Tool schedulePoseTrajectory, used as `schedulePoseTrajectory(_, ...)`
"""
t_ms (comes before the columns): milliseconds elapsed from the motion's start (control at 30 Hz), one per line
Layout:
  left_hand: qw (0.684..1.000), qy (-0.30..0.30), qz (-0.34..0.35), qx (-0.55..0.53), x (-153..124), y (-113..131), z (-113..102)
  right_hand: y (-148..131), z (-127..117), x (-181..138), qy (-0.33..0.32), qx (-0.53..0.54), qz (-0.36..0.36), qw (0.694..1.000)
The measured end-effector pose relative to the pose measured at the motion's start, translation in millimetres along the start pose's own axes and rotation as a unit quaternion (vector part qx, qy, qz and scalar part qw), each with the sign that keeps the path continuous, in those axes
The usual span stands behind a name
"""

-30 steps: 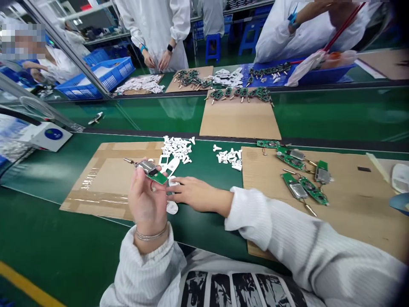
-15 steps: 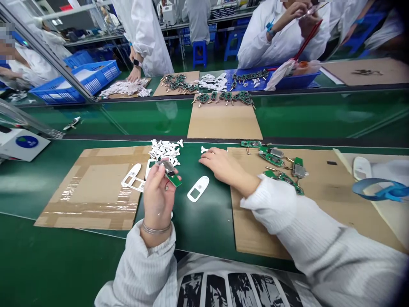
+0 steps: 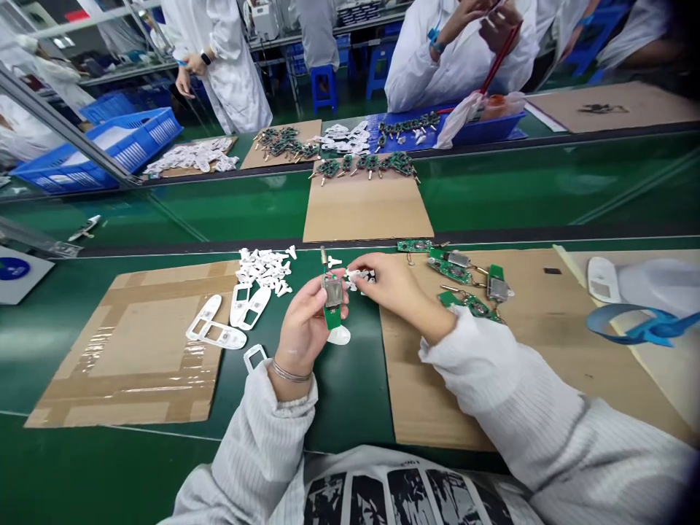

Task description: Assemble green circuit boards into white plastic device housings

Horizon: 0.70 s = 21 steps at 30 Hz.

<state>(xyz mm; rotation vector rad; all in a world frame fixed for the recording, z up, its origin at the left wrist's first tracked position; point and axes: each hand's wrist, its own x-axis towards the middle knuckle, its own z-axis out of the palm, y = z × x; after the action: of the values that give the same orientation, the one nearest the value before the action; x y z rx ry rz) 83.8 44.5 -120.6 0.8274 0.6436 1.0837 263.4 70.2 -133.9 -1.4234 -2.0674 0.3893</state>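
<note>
My left hand grips a green circuit board with a silver-grey block on it and a small metal cylinder wired to its top end. Close beside it, my right hand has thumb and forefinger pinched on a small white plastic piece; the fingers partly hide it. Other small white pieces lie by these fingertips. Under the board, a white oval shell rests on the green table, mostly covered. Further left are a heap of small white pieces and several white shells with cut-out windows.
Several wired circuit boards lie on the right cardboard sheet. A taped cardboard sheet is at left. A blue strap lies far right. Across a raised dark edge, co-workers in white coats stand or sit near a blue basket.
My left hand has moved right with the circuit board, now turned upright, towards my right hand. The right fingers have closed into a pinch. The camera view has shifted slightly.
</note>
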Motion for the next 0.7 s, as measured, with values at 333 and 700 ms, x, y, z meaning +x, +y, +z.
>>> schedulePoseTrajectory(333, 0.835, -0.079, 0.225, 0.495, -3.7, -11.2, -8.0, -3.3, -32.3, -59.8, 0.146, 0.430, 0.140, 0.880)
schedulePoseTrajectory(700, 0.728, -0.137, 0.317, 0.592, -1.5, -17.6, -11.3, 6.9, -28.9, -73.2, 0.103, 0.365, 0.134, 0.915)
